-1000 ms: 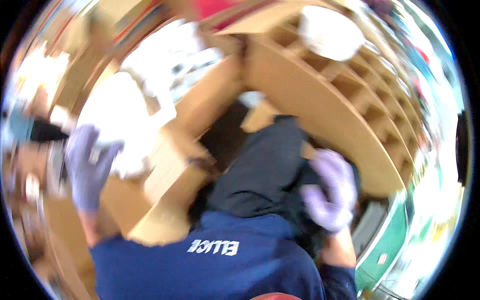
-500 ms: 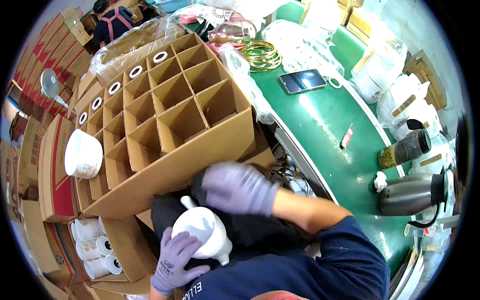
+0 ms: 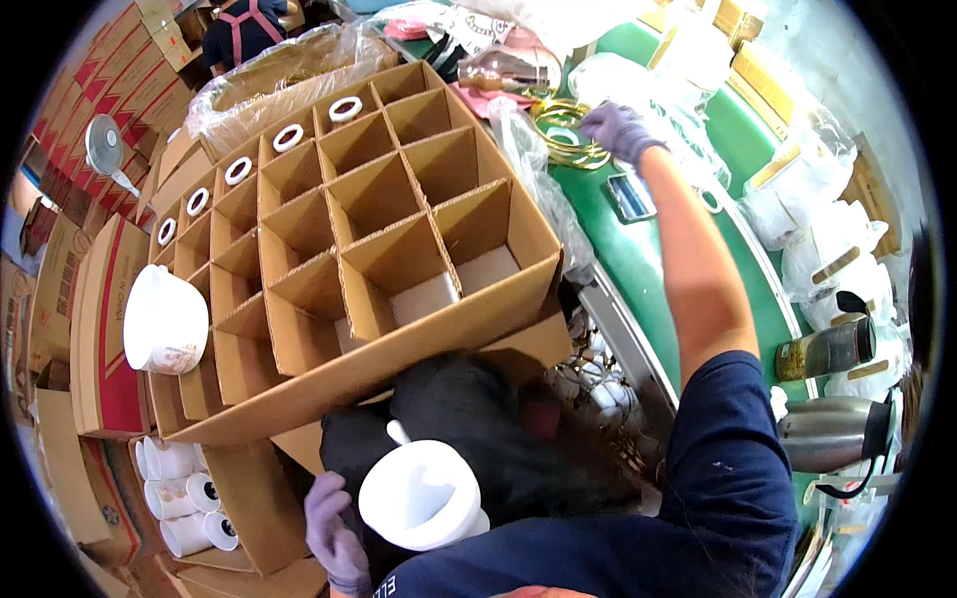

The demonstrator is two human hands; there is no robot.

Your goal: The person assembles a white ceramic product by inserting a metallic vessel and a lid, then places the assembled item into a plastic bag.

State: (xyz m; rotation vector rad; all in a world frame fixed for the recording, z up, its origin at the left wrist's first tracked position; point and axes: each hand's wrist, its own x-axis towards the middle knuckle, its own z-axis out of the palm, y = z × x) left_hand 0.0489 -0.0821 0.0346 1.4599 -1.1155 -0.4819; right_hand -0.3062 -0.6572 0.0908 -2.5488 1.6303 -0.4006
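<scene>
A white glossy pot (image 3: pixel 419 495) with an open top and a short stub on its rim rests on my dark-clothed lap. Just left of it is my left hand (image 3: pixel 336 530) in a grey-purple glove, fingers loosely apart and holding nothing. My right hand (image 3: pixel 620 131), gloved alike, reaches far over the green table to a bundle of gold-coloured hoops (image 3: pixel 570 149). Its fingers are drawn together at the hoops' right side; what they grip, if anything, is hidden. A phone (image 3: pixel 632 197) lies under my right forearm, partly covered.
A divided cardboard box (image 3: pixel 379 369) stands ahead, with white rings (image 3: pixel 288 138) along its far-left side and a white bowl-shaped vessel (image 3: pixel 165 319) at its left corner. White cups (image 3: pixel 184 498) fill a lower carton. A steel jug (image 3: pixel 832 435) and a bottle (image 3: pixel 825 351) stand right.
My right hand has gone from beside the pot up to the gold hoops on the table. My left hand has come off the pot's side. The view has shifted somewhat.
</scene>
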